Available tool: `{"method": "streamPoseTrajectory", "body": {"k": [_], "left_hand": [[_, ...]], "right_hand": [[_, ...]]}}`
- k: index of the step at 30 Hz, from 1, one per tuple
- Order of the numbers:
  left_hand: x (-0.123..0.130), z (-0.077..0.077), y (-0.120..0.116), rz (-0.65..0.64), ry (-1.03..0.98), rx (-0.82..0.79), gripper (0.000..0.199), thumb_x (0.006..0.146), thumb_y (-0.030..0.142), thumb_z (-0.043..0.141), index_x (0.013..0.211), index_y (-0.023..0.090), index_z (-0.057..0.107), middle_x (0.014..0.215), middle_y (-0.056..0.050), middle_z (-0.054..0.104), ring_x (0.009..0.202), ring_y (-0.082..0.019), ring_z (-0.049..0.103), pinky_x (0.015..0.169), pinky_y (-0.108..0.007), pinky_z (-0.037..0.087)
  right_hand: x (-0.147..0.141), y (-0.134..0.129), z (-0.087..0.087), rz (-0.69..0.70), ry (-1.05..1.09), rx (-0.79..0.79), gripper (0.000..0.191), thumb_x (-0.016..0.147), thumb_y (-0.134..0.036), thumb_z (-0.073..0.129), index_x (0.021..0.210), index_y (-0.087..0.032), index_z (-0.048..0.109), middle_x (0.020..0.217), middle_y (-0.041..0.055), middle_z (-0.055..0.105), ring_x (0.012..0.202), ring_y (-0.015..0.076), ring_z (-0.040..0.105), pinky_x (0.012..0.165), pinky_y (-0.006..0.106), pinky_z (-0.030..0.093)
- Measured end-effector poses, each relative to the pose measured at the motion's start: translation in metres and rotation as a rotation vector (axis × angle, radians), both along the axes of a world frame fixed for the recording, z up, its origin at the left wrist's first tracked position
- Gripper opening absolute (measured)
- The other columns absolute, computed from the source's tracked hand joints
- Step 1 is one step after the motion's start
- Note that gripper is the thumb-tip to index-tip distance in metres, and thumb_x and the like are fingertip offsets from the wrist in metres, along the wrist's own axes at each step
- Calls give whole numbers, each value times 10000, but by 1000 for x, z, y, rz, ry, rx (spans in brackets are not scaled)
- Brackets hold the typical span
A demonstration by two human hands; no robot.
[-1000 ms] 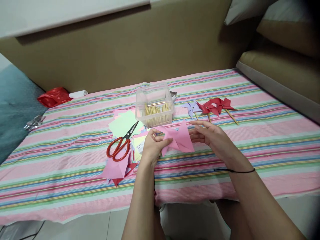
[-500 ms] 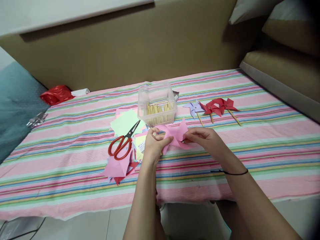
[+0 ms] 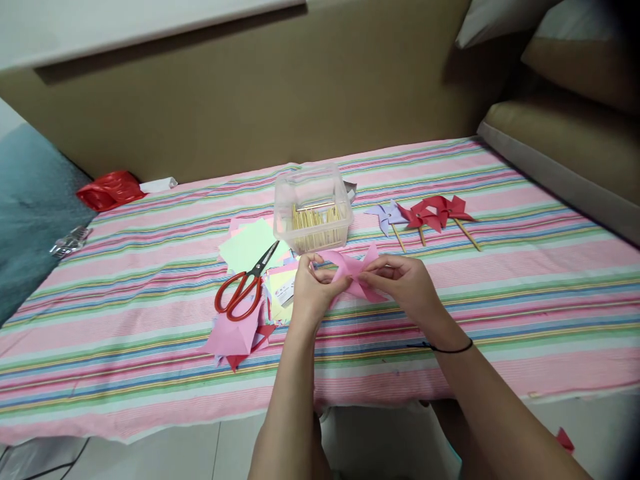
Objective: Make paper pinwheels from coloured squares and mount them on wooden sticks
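Note:
A pink paper pinwheel shape (image 3: 353,267) with curled blades is held above the striped cloth, in front of the clear box. My left hand (image 3: 315,287) pinches its left side between thumb and fingers. At its middle and right side, my right hand (image 3: 400,277) grips the paper with its fingertips, close to the left thumb. Whether a small part sits between the right fingertips is hidden. Left of my hands lie scissors (image 3: 243,291) with red handles, on top of coloured paper sheets (image 3: 247,245) and pink cut paper (image 3: 233,337).
Behind my hands stands a clear plastic box (image 3: 313,230) of short sticks. Finished pinwheels, one lilac (image 3: 389,215) and two red (image 3: 420,215), lie to the right on the striped cloth (image 3: 525,267). A red bag (image 3: 111,191) is at the far left.
My right hand has moved left, bringing its fingertips to the middle of the pink paper. The blades have shifted and folded inward. A red scrap now shows at the lower right.

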State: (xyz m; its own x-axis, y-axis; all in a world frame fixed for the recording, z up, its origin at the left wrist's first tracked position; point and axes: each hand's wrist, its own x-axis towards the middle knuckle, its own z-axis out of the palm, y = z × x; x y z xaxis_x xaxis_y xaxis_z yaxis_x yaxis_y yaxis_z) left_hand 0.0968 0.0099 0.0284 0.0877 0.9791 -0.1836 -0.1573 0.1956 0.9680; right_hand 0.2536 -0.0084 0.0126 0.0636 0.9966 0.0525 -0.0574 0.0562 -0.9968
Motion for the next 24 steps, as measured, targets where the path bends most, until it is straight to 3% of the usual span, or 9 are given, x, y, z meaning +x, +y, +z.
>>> {"method": "streamPoseTrajectory", "body": {"k": [7,19,24], "left_hand": [[2,-4,0,16,13,22,565,539,223,787,867,239,327,530,70,639,351,-66,484,447,-160,374],[1,-6,0,12,49,31,551,569,212,780,889,237,333,542,62,647,350,-68,485,434,-160,375],[1,-9,3,15,52,32,565,565,245,793,891,239,331,533,62,646,348,-73,495,429,-159,370]], "right_hand": [[-5,0,1,-82,-41,23,234,623,-379,808,653,-191,671,684,41,685,663,207,655,623,340,538],[-7,0,-2,-90,-82,58,237,659,-375,788,666,-189,642,688,37,660,659,187,638,620,317,525],[-11,0,1,-140,68,27,473,587,-369,837,864,-240,475,743,-4,677,682,178,665,622,296,552]]}}
